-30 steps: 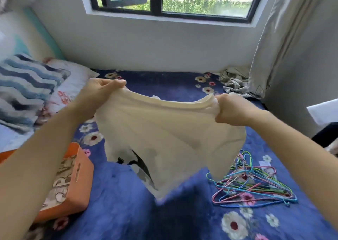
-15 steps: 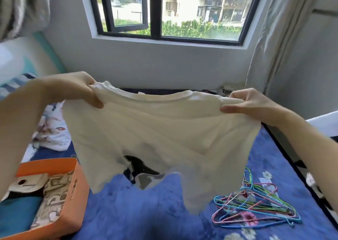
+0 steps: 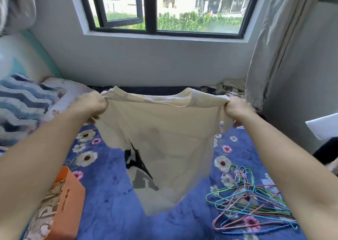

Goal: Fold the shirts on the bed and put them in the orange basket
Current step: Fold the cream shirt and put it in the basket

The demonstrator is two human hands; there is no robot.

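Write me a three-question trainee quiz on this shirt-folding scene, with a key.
1. True or false: the left hand and the right hand both grip the cream T-shirt at its upper corners, holding it up.
2. The coloured wire hangers lie on the floral blanket at the person's: A) left B) right C) feet, off the blanket.
3. Short answer: what stands beside the left forearm?
Key: 1 true; 2 B; 3 the orange basket.

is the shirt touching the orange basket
Apart. The head view shows a stretch of bare blue bed between the hanging shirt and the basket at the lower left.
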